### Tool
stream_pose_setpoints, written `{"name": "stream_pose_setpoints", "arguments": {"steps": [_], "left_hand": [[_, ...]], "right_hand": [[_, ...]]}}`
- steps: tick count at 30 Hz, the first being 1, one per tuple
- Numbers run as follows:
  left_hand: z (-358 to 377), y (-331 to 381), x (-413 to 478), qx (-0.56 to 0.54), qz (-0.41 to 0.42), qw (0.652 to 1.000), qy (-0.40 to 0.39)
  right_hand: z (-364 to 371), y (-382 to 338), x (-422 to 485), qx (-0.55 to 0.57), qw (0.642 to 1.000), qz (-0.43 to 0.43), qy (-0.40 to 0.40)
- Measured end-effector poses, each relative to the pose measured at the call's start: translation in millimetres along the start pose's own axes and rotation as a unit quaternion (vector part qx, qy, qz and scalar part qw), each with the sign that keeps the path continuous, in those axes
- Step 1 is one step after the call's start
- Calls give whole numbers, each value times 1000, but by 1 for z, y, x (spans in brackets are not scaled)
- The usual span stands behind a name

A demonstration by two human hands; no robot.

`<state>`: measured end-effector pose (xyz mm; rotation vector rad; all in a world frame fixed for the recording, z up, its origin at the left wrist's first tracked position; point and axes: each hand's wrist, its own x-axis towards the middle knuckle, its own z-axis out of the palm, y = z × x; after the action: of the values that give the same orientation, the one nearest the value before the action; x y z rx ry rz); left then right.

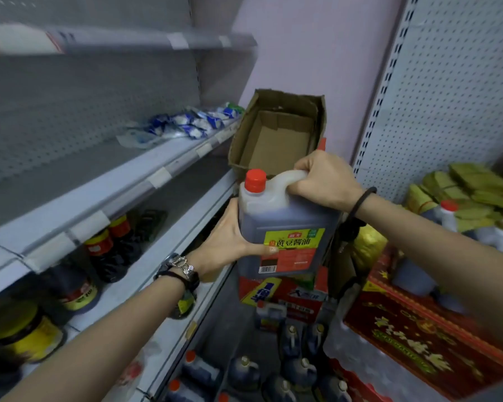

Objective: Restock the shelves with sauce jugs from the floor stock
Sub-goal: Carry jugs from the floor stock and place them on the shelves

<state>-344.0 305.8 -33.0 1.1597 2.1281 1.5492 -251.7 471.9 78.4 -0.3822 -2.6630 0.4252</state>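
Beside grey shelves (145, 175), one sauce jug (285, 227): right hand (323, 181) grips its handle (291, 176), left hand (230, 242) clasps its side.

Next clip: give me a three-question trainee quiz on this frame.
1. True or false: the held jug has a red cap.
2. Which hand grips the handle? A) left B) right
3. Fill in: the cardboard box behind the jug stands ____ at the top.
Key: 1 true. 2 B: the right hand grips it, while the left hand holds the jug's side. 3 open.
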Motion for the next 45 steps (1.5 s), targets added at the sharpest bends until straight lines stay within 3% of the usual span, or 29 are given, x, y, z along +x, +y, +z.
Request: {"name": "stream_pose_setpoints", "arguments": {"steps": [13,25,37,45], "left_hand": [[-105,124,-29,16,43,996,76],[-239,177,-79,94,54,972,210],[-338,215,-159,76,48,937,339],[-386,254,-211,95,41,895,434]], "right_hand": [[-106,-124,43,-26,994,-82,66],[-132,-271,80,34,977,-180,105],[-137,-414,88,99,942,-295,126],[-140,-499,102,192,885,-408,114]]}}
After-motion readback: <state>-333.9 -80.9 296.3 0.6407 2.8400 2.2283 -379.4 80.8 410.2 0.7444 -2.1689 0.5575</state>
